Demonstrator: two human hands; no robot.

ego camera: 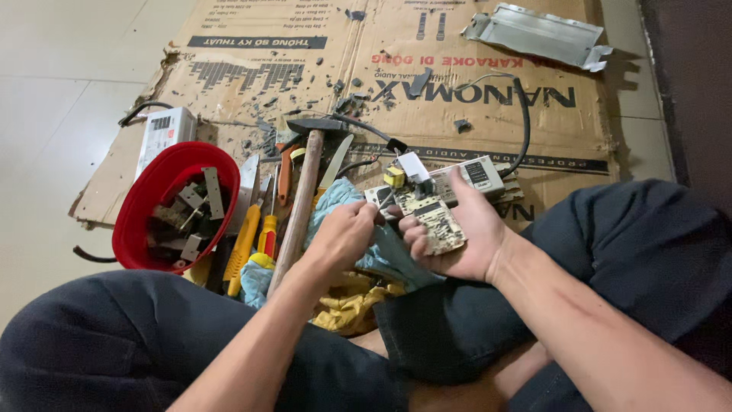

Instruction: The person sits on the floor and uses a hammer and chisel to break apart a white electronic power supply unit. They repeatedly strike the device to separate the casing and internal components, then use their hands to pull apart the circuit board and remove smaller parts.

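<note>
My right hand (463, 238) cradles a small circuit board (428, 216) with a yellow component and a white block on it, held over my lap. My left hand (345, 233) is closed around a thin metal tool whose tip touches the board's near-left edge. Behind the board lies a grey power adapter case (479, 175) with a black cable (524, 122) curving away from it. My dark trouser legs frame both hands.
A wooden-handled hammer (302, 194), a knife, yellow and orange screwdrivers (257, 233) and pliers lie to the left on flattened cardboard (305, 46). A red bowl (164, 200) holds metal parts. A white adapter (162, 136), a metal cover (538, 32), cloths and debris lie around.
</note>
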